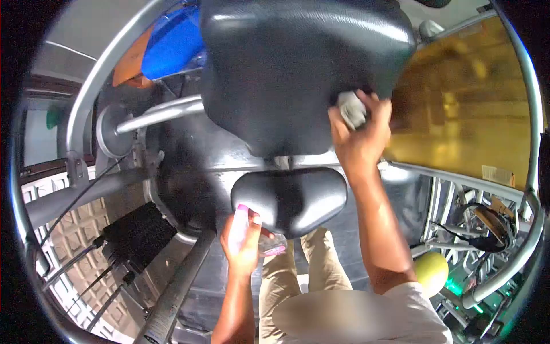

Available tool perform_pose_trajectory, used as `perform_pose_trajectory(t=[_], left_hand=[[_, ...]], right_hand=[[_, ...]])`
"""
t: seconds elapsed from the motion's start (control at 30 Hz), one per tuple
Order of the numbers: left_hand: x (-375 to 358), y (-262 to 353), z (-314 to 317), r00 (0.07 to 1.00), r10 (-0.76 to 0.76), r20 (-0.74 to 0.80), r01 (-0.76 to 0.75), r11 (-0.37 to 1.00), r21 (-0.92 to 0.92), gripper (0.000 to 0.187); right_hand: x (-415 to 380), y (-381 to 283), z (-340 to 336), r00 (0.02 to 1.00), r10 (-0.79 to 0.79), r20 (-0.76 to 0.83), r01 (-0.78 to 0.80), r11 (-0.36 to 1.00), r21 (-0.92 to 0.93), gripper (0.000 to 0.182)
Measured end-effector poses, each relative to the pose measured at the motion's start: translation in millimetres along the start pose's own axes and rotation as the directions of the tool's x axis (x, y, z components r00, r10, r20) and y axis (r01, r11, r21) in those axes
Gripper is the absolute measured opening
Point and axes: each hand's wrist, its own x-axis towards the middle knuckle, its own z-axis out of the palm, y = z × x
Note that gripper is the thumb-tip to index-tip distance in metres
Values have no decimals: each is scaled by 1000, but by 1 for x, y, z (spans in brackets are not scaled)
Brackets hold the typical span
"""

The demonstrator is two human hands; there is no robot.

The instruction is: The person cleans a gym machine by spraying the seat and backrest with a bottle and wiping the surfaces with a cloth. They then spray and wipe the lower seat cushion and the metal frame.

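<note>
My right hand (362, 137): fingers curled partway, closed round a crumpled grey-white cloth (352, 110), which looks to be on the large black padded backrest (275, 80), toward its right edge. My left hand (240, 243): fingers wrapped round a clear plastic bottle with pink parts (273, 245), just over the near left side of the small black padded seat (289, 200); can't tell if bottle touches it. Seat sits below backrest. Yellow-tinted panel (458, 109) right of backrest, round yellow ball (431, 273) near my right arm, silver metal bar (163, 113) left.
</note>
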Motion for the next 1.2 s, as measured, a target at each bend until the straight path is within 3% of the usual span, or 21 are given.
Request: perform_pose_trajectory(t=[0.03,0.07,0.1,0.17,0.23,0.27,0.4,0.43,0.5,0.57,0.63,0.73,0.83,0.9,0.97,1.0,1.1,1.13,1.2], left_hand=[[0,-2,1,999,-46,29,47,998,-41,15],[-2,0,5,999,-39,30,41,997,-69,14],[-4,2,11,999,-21,24,24,995,-99,13],[-8,10,14,999,24,43,-20,995,-98,11],[-10,20,14,993,62,104,-56,997,-58,8],[-11,22,16,991,71,113,-62,994,-87,8],[-18,14,23,992,56,109,-40,988,-149,6],[-19,10,25,993,45,109,-28,988,-152,6],[-22,-1,26,992,5,127,10,993,-114,7],[-22,-2,24,992,16,126,-1,993,-114,8],[-29,1,24,994,57,90,-41,985,-167,9],[-36,21,20,991,85,104,-70,988,-136,10],[-36,25,16,987,132,86,-125,988,-87,10],[-31,23,21,977,193,90,-192,981,-17,10],[-26,24,26,954,278,112,-288,954,83,11],[-24,26,25,947,275,167,-292,953,84,10],[-18,38,20,902,308,301,-351,931,99,12],[-14,43,20,877,343,336,-400,909,116,12],[-15,54,24,919,315,237,-341,937,78,17]], right_hand=[[7,-6,1,995,98,25,-98,995,5,52],[-5,13,3,997,-67,-30,66,997,-41,53],[-17,25,0,997,-75,-12,75,996,-56,53],[-55,58,-1,953,276,123,-252,951,-182,50],[-76,66,-4,917,315,245,-205,898,-388,48],[-76,69,-5,928,279,248,-166,904,-393,45],[-33,29,-10,983,72,168,-55,993,-104,48],[-15,19,-6,992,-107,73,115,987,-109,50],[12,-10,-5,995,-29,97,41,992,-121,51],[-13,19,-3,994,-106,23,108,989,-101,48],[-50,45,-8,962,182,204,-126,957,-261,46],[-64,56,-4,909,276,313,-100,872,-479,45],[-42,40,-7,961,83,265,-18,971,-239,46],[4,-4,-6,990,-100,100,112,985,-128,50],[42,-32,-5,985,-170,-7,169,983,-78,53],[46,-45,-10,998,-49,26,50,997,-51,53],[22,-23,-19,1000,-28,-14,28,999,-41,41],[10,-6,-19,999,43,26,-45,998,54,51],[-11,11,-13,998,50,30,-51,998,35,52]])
